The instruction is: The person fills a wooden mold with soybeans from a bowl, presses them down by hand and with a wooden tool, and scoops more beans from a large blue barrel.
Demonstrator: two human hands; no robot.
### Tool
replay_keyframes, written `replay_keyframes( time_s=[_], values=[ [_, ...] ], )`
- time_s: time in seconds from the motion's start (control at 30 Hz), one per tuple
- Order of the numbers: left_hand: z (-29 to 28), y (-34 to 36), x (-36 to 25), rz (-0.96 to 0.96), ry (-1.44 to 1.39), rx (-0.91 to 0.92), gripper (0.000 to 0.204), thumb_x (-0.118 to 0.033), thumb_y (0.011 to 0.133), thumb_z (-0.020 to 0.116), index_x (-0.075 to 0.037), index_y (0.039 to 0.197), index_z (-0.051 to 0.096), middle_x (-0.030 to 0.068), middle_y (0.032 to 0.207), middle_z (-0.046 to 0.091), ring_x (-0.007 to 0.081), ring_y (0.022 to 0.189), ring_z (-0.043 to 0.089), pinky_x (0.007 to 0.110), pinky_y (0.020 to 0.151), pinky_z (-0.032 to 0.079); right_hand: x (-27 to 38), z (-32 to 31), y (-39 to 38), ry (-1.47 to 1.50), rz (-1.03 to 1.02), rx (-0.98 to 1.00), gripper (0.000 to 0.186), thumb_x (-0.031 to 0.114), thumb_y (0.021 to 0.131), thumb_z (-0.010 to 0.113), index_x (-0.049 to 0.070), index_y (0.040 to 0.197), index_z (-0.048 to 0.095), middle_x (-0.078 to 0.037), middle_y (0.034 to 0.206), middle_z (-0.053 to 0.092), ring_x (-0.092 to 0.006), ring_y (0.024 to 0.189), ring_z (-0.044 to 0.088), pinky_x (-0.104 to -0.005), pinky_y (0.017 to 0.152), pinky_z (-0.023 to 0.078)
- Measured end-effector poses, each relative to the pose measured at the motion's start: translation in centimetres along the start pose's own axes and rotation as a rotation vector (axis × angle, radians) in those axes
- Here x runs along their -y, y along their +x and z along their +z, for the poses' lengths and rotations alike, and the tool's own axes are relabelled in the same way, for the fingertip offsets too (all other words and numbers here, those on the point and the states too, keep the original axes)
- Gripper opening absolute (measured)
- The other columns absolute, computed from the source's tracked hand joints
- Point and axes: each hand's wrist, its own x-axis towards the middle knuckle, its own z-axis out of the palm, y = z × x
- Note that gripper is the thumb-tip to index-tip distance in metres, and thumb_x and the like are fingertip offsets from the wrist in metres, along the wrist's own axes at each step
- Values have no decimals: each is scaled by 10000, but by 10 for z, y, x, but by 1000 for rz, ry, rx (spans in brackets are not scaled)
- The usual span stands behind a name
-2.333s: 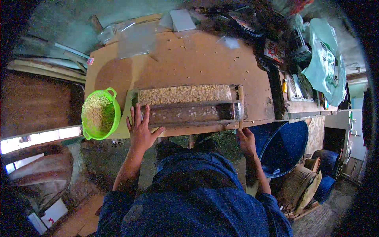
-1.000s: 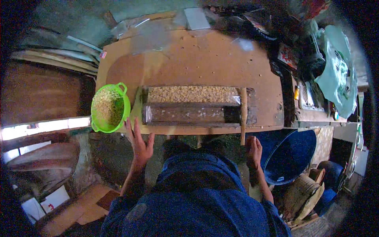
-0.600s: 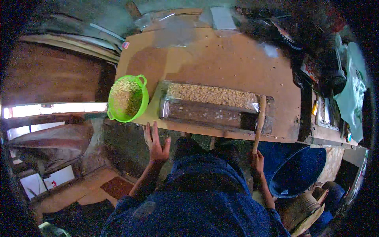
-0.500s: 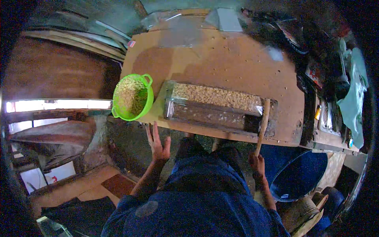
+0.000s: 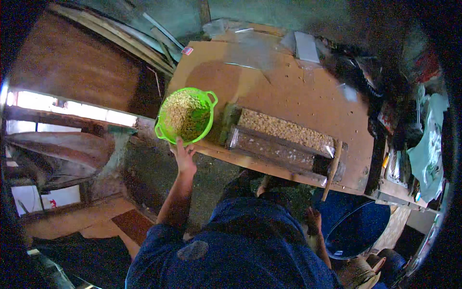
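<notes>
A green handled colander-like bowl (image 5: 192, 115) with pale chopped pieces sits at the table's front left. My left hand (image 5: 184, 156) reaches its near rim, fingertips touching or overlapping it, fingers apart. To the bowl's right lies a long wooden tray (image 5: 272, 147) with two channels: the back one packed with pale pieces in clear film, the front one mostly dark with scattered bits. A wooden stick (image 5: 332, 171) lies across its right end. My right hand (image 5: 314, 216) hangs below the stick's near end, apart from it; its fingers are too dim to read.
Clear plastic sheets (image 5: 245, 53) and a white board (image 5: 305, 47) lie at the back of the tabletop (image 5: 288, 84). A cluttered side surface holds a pale green bag (image 5: 426, 149). A large blue tub (image 5: 353, 221) stands below the right front edge; planks (image 5: 115, 36) lean at left.
The view has swung left. My left hand has moved up to the bowl's rim. My right hand, earlier at the stick's near end, has dropped away from it.
</notes>
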Motion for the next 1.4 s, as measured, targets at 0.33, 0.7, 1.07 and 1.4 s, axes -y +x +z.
replay_keyframes(
  time_s=[0.33,0.7,1.07,1.4],
  values=[
    [-48,0,-26,40,-87,162,421,-140,879,518,-115,1283,401,66,1219,510,243,1024,562,415,719,529,248,9,-21,329,80,238,298,167,876,612,-15,1109,582,-96,1084,630,-189,1014,580,-316,893,442],
    [-60,-102,-88,-282,475,669,617,-126,893,499,-37,1447,245,115,1381,418,218,1244,409,351,1050,310,475,32,-36,168,-926,-8,1006,382,611,860,95,1397,302,-248,1415,316,-394,1298,345,-499,1029,339],
    [-14,-134,-69,170,538,990,547,-376,988,362,-22,1402,304,125,1421,391,244,1295,385,374,1094,271,445,55,-44,625,-611,-222,1041,499,700,760,71,1414,136,-194,1445,256,-327,1310,310,-482,1081,261],
    [-1,-116,-69,-238,312,842,602,-477,966,350,-39,1379,347,129,1362,454,253,1251,438,392,1075,306,467,52,-46,546,-588,-196,910,349,751,739,59,1395,164,-170,1375,307,-297,1256,354,-449,1056,294]
  ],
)
